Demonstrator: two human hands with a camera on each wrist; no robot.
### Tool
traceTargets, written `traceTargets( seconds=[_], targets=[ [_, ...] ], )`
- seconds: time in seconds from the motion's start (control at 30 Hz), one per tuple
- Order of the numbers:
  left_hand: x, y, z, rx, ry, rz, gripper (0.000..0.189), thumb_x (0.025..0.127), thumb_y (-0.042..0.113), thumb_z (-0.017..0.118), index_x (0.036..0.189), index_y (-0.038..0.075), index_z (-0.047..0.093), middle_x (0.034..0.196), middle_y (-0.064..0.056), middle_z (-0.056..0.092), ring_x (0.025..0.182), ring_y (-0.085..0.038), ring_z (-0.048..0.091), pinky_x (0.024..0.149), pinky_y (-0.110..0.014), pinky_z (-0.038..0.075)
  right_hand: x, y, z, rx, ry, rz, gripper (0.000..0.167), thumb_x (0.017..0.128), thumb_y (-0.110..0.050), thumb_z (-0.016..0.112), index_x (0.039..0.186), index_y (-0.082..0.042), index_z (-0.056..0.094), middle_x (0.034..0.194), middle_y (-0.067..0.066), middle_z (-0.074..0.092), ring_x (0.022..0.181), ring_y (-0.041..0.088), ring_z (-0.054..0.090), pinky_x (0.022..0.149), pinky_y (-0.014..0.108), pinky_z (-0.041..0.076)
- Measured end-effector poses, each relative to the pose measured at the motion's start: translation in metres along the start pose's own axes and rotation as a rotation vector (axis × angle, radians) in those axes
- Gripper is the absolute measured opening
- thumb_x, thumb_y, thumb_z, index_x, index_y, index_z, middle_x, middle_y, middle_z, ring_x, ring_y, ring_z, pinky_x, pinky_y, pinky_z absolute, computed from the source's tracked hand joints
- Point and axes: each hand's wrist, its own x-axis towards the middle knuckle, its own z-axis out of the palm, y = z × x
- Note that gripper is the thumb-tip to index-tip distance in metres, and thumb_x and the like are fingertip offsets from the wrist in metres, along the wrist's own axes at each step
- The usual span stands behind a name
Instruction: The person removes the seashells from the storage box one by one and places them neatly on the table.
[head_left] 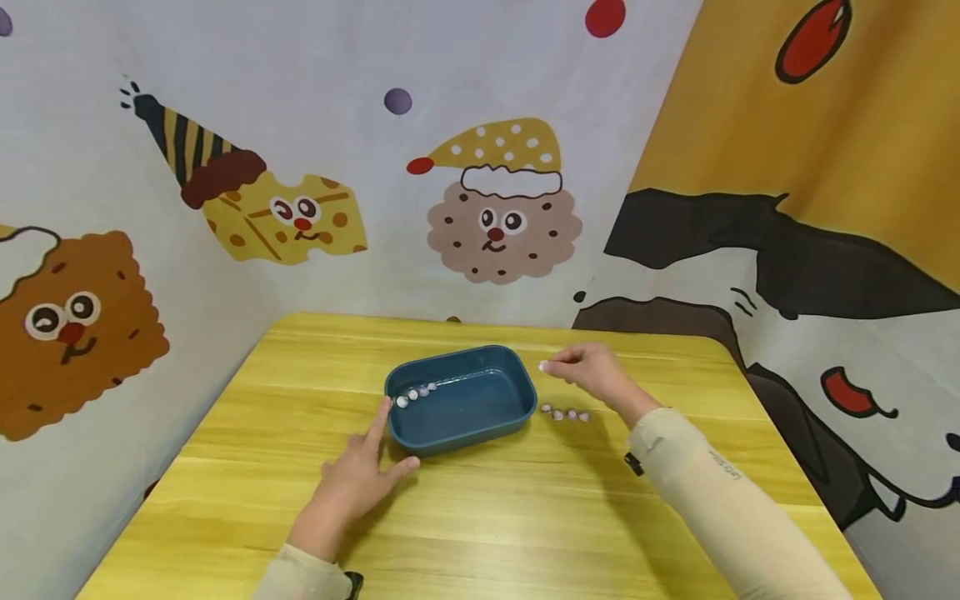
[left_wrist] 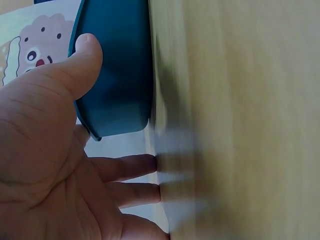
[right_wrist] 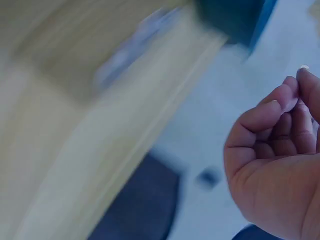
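A dark blue rectangular tub point(head_left: 465, 442) sits on the table, with several small round whitish-purple pieces point(head_left: 413, 395) lined up inside along its left end. My left hand point(head_left: 356, 475) rests at the tub's near left corner, index fingertip at the rim and thumb by the front wall. Its other fingertips meet the tabletop in the left wrist view. Just right of the tub, above the table, my right hand point(head_left: 596, 371) pinches a small whitish piece point(head_left: 543, 366) between thumb and index finger. Only a pale bit of it shows in the right wrist view.
Several similar small pieces point(head_left: 558, 414) lie in a row on the yellow wooden table point(head_left: 480, 533), right of the tub and below my right hand. A cartoon-printed cloth point(head_left: 315, 92) hangs behind the table and along its sides.
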Motion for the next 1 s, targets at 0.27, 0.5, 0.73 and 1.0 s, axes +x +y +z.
traceTargets(
  seconds=[0.27,0.5,0.73,1.0],
  targets=[
    [-0.003,-0.003,-0.002,0.023,-0.015,0.004,0.109,0.098,0.07,0.063,0.173,0.031,-0.006,0.158,-0.04,0.045,0.14,-0.064,0.05,0.106,-0.094,0.026,-0.034,0.081,-0.03,-0.086,-0.012,0.154,0.034,0.098,-0.04,0.079,0.108,-0.008,0.083,0.103,0.009,0.078,0.088,0.022,0.065,0.073,0.036,0.054],
    [0.001,-0.001,0.002,0.028,-0.011,0.023,0.11,0.098,0.07,0.063,0.173,0.031,-0.007,0.156,-0.044,0.043,0.139,-0.066,0.049,0.105,-0.095,0.025,-0.035,0.108,-0.026,-0.101,-0.01,0.201,0.025,0.095,-0.036,0.081,0.094,-0.011,0.081,0.078,0.001,0.069,0.072,0.016,0.058,0.063,0.029,0.047],
    [0.002,-0.001,0.003,0.025,-0.007,0.024,0.11,0.097,0.073,0.062,0.173,0.034,-0.008,0.162,-0.038,0.041,0.142,-0.066,0.046,0.105,-0.095,0.024,-0.031,0.109,-0.023,-0.104,-0.018,0.172,0.024,0.094,-0.033,0.083,0.099,-0.01,0.083,0.086,0.001,0.073,0.074,0.016,0.059,0.064,0.03,0.048],
    [0.002,-0.001,0.001,0.02,-0.013,0.022,0.11,0.098,0.071,0.063,0.173,0.032,-0.007,0.163,-0.037,0.041,0.142,-0.066,0.047,0.105,-0.095,0.025,-0.027,0.11,-0.021,-0.104,-0.023,0.177,0.022,0.093,-0.032,0.085,0.1,-0.011,0.082,0.089,0.001,0.074,0.076,0.017,0.059,0.065,0.03,0.049]
  ],
)
